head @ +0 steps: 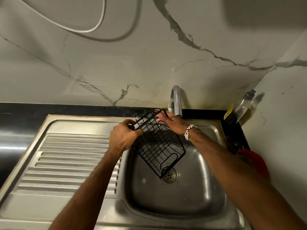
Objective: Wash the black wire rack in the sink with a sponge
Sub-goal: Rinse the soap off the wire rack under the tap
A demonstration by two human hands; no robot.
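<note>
a marbled wall [149,63] backs a steel sink [191,205] with a ribbed drainboard [66,163] on its left. the black wire rack [159,146] is held tilted over the basin, its low corner above the drain [169,175]. the left hand [123,135] grips the rack's upper left corner. the wet right hand [172,121], under the tap [177,100], touches the far edge; whether it grips i cannot tell. a beaded bracelet [188,131] circles that wrist.
</note>
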